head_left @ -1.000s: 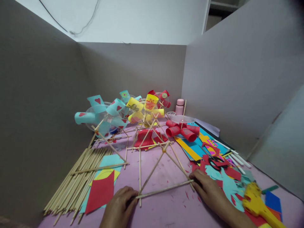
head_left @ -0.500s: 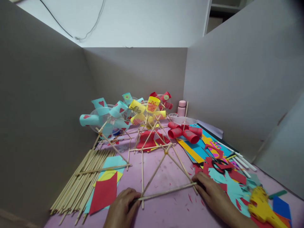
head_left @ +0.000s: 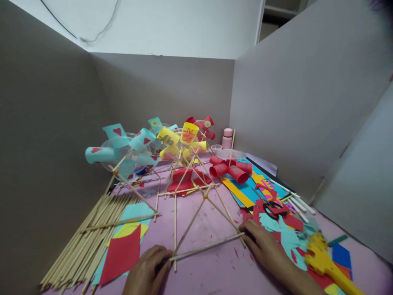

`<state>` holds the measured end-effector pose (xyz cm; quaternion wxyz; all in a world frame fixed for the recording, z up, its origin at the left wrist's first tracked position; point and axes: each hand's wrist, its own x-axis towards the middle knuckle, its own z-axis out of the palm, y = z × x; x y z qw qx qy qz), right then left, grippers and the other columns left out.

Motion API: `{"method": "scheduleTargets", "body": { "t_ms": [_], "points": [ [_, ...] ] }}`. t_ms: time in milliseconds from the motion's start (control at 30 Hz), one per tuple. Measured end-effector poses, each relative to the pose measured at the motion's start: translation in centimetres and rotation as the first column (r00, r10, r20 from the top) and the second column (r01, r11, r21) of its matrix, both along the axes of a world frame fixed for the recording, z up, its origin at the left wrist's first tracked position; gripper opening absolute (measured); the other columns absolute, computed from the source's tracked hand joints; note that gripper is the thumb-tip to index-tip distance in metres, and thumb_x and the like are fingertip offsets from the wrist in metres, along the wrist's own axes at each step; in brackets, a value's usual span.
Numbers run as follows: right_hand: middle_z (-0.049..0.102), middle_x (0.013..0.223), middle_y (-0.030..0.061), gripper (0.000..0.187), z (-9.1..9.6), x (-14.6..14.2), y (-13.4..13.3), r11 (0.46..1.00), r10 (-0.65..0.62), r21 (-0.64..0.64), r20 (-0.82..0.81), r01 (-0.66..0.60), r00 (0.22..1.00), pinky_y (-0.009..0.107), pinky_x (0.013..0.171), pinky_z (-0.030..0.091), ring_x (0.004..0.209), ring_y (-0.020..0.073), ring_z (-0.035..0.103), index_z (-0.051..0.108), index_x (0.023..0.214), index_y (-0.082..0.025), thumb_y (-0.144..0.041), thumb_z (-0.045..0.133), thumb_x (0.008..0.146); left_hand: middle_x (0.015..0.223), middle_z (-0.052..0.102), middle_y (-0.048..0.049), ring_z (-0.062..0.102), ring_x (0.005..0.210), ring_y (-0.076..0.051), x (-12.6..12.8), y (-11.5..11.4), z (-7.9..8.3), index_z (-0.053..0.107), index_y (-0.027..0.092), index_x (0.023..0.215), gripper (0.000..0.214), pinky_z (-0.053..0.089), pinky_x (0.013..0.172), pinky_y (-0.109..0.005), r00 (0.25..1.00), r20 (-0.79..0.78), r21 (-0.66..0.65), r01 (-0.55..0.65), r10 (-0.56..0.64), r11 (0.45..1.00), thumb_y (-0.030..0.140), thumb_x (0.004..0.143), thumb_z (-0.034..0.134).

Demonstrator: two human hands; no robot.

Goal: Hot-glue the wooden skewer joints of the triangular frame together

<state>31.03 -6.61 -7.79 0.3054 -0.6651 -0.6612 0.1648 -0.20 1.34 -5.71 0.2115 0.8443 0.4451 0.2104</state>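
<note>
A frame of wooden sticks (head_left: 190, 223) stands on the pink table in front of me, its upper sticks crossing at a glued joint. Along its near side runs a crosswise stick (head_left: 207, 247). My left hand (head_left: 150, 268) pinches that stick's left end, fingers closed, near the foot of the frame. At the right end, my right hand (head_left: 260, 241) has thumb and fingers closed on the same stick. Just behind stand a yellow pinwheel (head_left: 189, 135) and a light blue pinwheel (head_left: 121, 149) on similar stick frames.
Left lies a pile of sticks (head_left: 89, 241) beside a red paper sheet (head_left: 121, 254). Right are red paper rolls (head_left: 238, 174), scissors (head_left: 272, 209), paper scraps (head_left: 287, 237) and a yellow glue gun (head_left: 322, 256). A pink bottle (head_left: 227, 139) stands at the back. Grey panels (head_left: 162, 86) enclose the table.
The view has shifted slightly, so everything sits a little further left. Both hands keep their hold on the crosswise stick's ends.
</note>
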Motion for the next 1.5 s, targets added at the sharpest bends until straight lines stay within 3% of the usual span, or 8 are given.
{"method": "scheduleTargets", "body": {
  "t_ms": [1500],
  "points": [
    [0.058,0.090,0.0060,0.014,0.50,-0.20,-0.06,1.000,-0.010,0.019,-0.001,0.010,1.000,0.033,0.076,0.043,0.085,0.0197,0.054,0.054,0.087,-0.019,-0.013,0.041,0.085,0.081,0.071,-0.0008,0.068,0.077,-0.018,-0.03,0.19,0.06,0.070,0.027,0.081,0.016,0.055,0.069,-0.025,1.000,0.019,0.077,-0.008,0.007,0.997,0.035,0.080,0.056]
  ]
}}
